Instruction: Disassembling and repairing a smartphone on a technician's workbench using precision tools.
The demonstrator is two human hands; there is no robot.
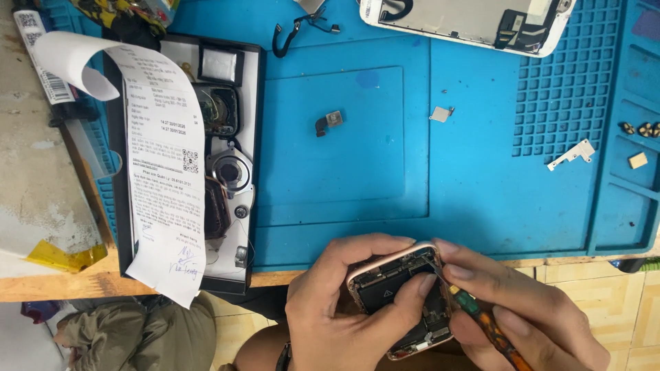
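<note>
A: Quick, what have you got in each hand?

B: My left hand [337, 309] holds the opened phone body [405, 302], rose-gold frame, just off the near edge of the counter [62, 285], over my lap. Left fingers [412, 297] are curled round it, thumb pressed on the black battery. My right hand [512, 309] pinches a small screwdriver [485, 323] with a green and orange handle, fingers pressed together on the shaft, tip down at the top corner of the phone's insides.

A: Risks?

B: My guess: the phone isn't resting on anything, so a slip of the tip could scratch the board or poke the battery. A loosened screw could drop to the tiled floor, since I'm past the counter edge.

A: What's on the mat?

B: The blue silicone mat [344, 137] carries loose bits: a small camera part with flex [330, 121] mid-mat, a tiny metal shield [441, 113], a white bracket [572, 155] near the right grid. The detached screen [467, 20] lies face down at the far edge.

A: Labels, packaging?

B: A long white printed receipt [161, 172] curls over a black-rimmed parts tray [251, 165] at the left end of the mat; it has small square codes and a blue handwritten scrawl at the bottom. A white barcode strip [41, 58] sits at the far left corner. A yellow tape scrap [65, 257] lies near the left near edge.
</note>
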